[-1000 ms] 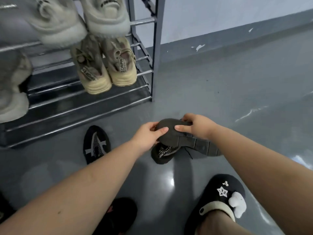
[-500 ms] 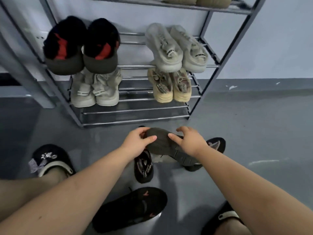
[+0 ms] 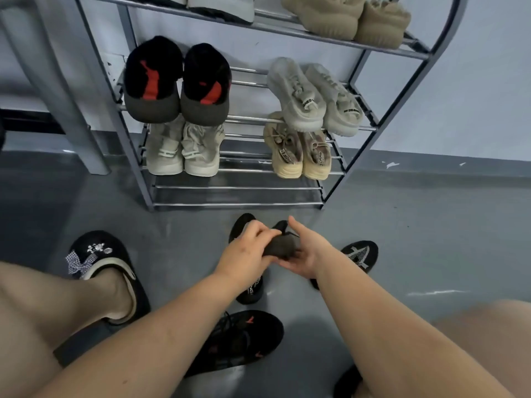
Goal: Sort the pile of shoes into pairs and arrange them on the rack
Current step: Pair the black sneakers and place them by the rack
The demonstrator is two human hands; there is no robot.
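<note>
My left hand (image 3: 247, 254) and my right hand (image 3: 306, 251) both grip a dark grey-black shoe (image 3: 283, 245), held above the floor in front of the metal shoe rack (image 3: 238, 203). Under my left hand lies a black shoe with white lettering (image 3: 253, 291). A black shoe with a white pattern (image 3: 359, 255) lies on the floor to the right, and a black sneaker with red marks (image 3: 244, 340) lies nearer me. On the rack sit pairs: black-and-red (image 3: 176, 84), grey (image 3: 314, 99), off-white (image 3: 184, 150), cream (image 3: 297, 153) and tan (image 3: 347, 18).
I wear black slippers; the left one with a bow (image 3: 97, 265) stands on the grey floor at left. A grey post (image 3: 57, 90) rises left of the rack. The rack's lowest bars (image 3: 238, 186) hold nothing. A pale wall runs behind.
The view has swung left and up, bringing the whole rack into sight. My hands have turned the dark shoe and closed tighter around it, holding it higher off the floor.
</note>
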